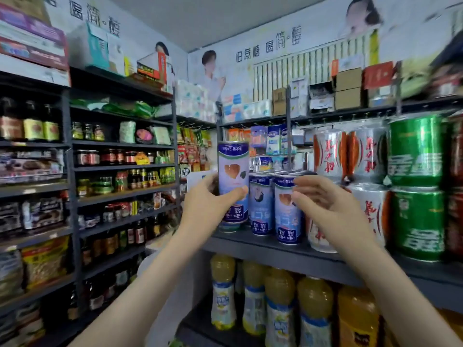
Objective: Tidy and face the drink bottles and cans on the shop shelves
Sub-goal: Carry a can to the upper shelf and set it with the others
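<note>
Grip of left hand point(208, 199) round can point(233, 166)

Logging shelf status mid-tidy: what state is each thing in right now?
left hand: grips the lifted can.
lifted can: upright, raised higher than its neighbours.
right hand: at the front can, grip unclear.
front can: upright on the shelf.
green cans: stacked two high.
juice bottles: upright.

just my two arms in shot, left hand point(208, 205) and right hand point(325, 204) both bare, left forearm point(150, 284) and right forearm point(390, 284) bare too right down to the frame edge, nails short and plain
</note>
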